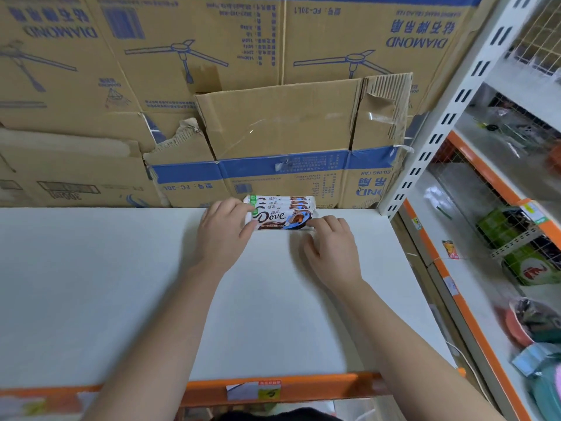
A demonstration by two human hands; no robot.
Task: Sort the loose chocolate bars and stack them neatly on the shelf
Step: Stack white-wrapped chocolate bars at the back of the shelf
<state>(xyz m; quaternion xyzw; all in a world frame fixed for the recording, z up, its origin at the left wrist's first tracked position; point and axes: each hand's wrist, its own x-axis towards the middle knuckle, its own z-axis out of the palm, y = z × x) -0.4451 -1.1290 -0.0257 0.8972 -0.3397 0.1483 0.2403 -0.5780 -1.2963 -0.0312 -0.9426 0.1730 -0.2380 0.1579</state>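
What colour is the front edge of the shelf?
The shelf's front edge is orange. The head view shows it best.

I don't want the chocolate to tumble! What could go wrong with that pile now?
The stack of chocolate bars is several bars high, and the wrappers look slippery. If the left hand, gripping its left end, lets go roughly, the top bars could slide off onto the shelf. The right hand sits by the stack's right front corner; a careless pull back might knock the stack crooked.

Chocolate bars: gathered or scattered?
Gathered: the chocolate bars sit in one aligned bunch on the shelf. Flat or on edge: cannot tell.
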